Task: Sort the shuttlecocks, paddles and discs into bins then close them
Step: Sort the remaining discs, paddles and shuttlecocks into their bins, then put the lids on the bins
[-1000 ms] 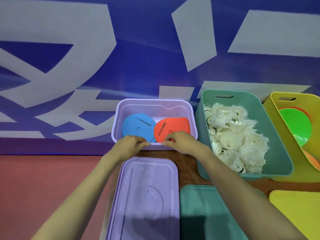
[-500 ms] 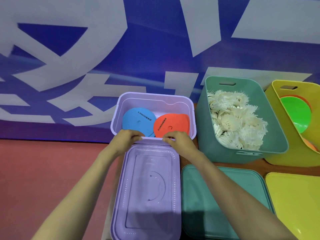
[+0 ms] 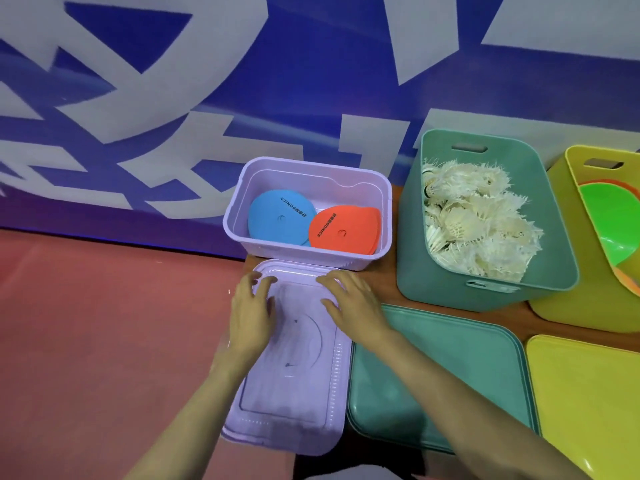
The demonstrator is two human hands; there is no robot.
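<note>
A: Lids lie nearest, yes?

B: Yes. The purple lid (image 3: 294, 375) lies flat in front. The teal lid (image 3: 443, 375) is just beside it on the right, then comes the yellow lid (image 3: 581, 393).

A: And the hands?

B: The left hand (image 3: 251, 313) and the right hand (image 3: 353, 306) both rest on the far end of the purple lid. Their fingers are spread apart and grip nothing.

A: Behind them?

B: The purple bin (image 3: 304, 252) stands uncovered at the lid's far edge. A flat blue piece (image 3: 277, 220) and a flat orange piece (image 3: 341, 230) lie inside. To the right, the teal bin (image 3: 433, 278) holds the white shuttlecocks (image 3: 474, 223), and the yellow bin (image 3: 571, 306) holds a green disc (image 3: 609, 216).
</note>
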